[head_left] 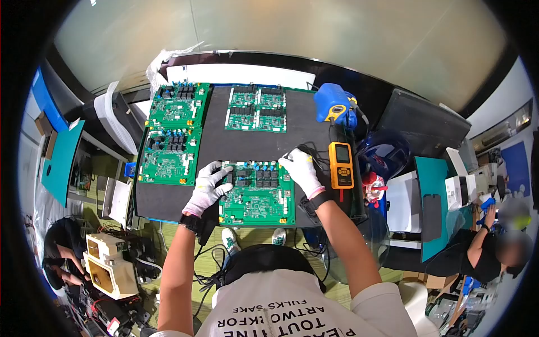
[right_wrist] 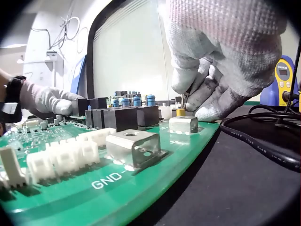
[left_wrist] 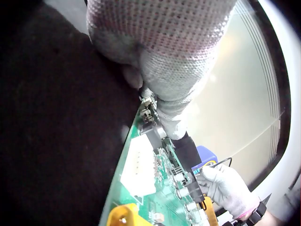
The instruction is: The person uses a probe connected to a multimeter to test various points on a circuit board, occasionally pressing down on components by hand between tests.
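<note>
A green circuit board (head_left: 258, 203) lies at the near edge of a black mat (head_left: 236, 144). My gloved left hand (head_left: 210, 182) rests on the board's left edge, with its fingertips against a black relay (right_wrist: 81, 106). At the far right corner my gloved right hand (head_left: 300, 167) pinches a thin metal probe tip (right_wrist: 184, 100), which is set on a small yellow terminal (right_wrist: 181, 112). In the right wrist view, silver brackets (right_wrist: 134, 145) and white connectors (right_wrist: 66, 157) stand on the board (right_wrist: 70, 193). The left wrist view shows my left hand (left_wrist: 164, 56) above the board (left_wrist: 150, 188), with my right hand (left_wrist: 225, 186) beyond it.
An orange multimeter (head_left: 341, 164) lies right of the board, with black leads (right_wrist: 263, 136) coiled by it. A blue soldering station (head_left: 332, 103) stands behind it. More green boards (head_left: 174, 106) (head_left: 168, 158) (head_left: 256, 109) cover the mat's left and back. Other people sit at the left and right.
</note>
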The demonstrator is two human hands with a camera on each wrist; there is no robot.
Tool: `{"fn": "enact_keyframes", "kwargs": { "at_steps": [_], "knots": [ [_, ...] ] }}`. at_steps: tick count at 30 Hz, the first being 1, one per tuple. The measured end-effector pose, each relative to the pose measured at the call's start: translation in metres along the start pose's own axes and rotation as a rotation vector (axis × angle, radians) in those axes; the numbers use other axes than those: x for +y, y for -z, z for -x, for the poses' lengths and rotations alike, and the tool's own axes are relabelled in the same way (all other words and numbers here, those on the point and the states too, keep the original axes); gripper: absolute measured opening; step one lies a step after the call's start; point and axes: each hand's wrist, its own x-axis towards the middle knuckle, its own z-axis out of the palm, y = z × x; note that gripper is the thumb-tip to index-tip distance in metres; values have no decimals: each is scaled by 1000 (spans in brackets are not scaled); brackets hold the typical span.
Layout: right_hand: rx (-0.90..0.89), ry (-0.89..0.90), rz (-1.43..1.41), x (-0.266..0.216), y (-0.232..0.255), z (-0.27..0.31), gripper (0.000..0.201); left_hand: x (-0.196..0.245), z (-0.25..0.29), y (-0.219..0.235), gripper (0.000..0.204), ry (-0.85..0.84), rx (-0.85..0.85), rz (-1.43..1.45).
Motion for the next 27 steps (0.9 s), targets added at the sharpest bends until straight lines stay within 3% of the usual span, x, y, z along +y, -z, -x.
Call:
{"fn": "enact_keyframes", "kwargs": {
  "at_steps": [17,27],
  "knots": [
    [49,-37,-2,0,-3,2,25,2,0,-2,52,61,-10,80],
    [111,29,67,6,-10,0,27,-2,1,-3,52,81,-15,79]
  ]
}}
